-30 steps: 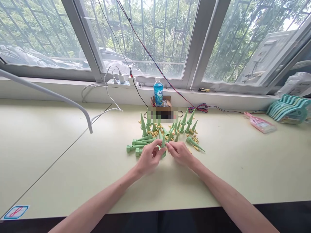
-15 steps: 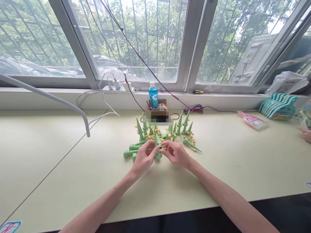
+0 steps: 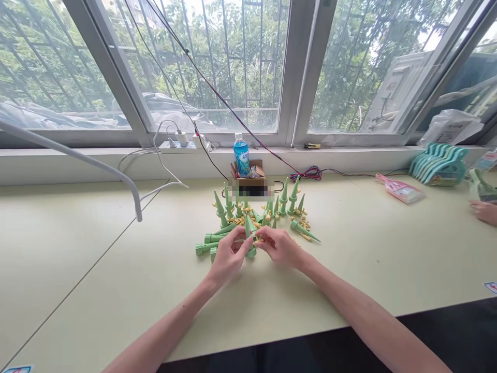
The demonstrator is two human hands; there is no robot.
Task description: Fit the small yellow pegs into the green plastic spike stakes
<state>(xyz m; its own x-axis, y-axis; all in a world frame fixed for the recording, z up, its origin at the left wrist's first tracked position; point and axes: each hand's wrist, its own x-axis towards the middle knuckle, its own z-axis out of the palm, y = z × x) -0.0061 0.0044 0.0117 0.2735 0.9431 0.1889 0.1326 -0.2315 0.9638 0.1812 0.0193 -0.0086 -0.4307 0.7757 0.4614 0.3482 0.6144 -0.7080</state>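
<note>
Upright between my hands stands a green plastic watering spike (image 3: 250, 253), its pointed end up. The fingers of my left hand (image 3: 230, 255) are closed around its left side. My right hand (image 3: 284, 249) pinches a small yellow valve (image 3: 259, 241) against the spike's side; whether it sits in a hole there is hidden by the fingers. Several green spikes lie beside my left hand, one with its ribbed cap (image 3: 199, 249) toward the left. Behind my hands, more spikes (image 3: 283, 199) stand point up among loose yellow valves (image 3: 304, 224).
At the back, a blue-filled bottle (image 3: 241, 158) stands in a small cardboard box (image 3: 248, 181). A grey curved tube (image 3: 116, 173) reaches in from the left. On the right are a pink-edged packet (image 3: 402, 190), turquoise plastic pieces (image 3: 438, 166) and another person's hand (image 3: 484, 211).
The view has shifted slightly. My hands keep their grip, with the valve still at the spike's side. The other person's hand and a green item show more at the right edge.
</note>
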